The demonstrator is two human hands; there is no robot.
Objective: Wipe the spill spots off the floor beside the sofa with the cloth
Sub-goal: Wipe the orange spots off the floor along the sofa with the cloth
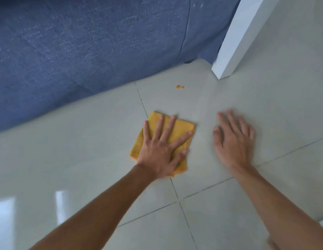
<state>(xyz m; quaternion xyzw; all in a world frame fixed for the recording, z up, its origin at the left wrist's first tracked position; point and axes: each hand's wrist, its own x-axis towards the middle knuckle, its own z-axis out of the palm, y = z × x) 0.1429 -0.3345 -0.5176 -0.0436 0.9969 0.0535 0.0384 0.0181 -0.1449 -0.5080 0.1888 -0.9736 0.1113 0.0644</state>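
Spill spots, two orange drops, lie near the blue sofa; your left hand presses the yellow cloth flat with spread fingers, your right hand empty, splayed on the floor.

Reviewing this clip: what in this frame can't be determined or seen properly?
Head view only:
- Floor under the yellow cloth: covered by the cloth and the left hand, so any spots there are hidden.
- Right hand: motion-blurred; whether it touches the floor is unclear.
- Sofa: cut off by the top and left edges.
- Orange spots: too small to tell wet from dried.
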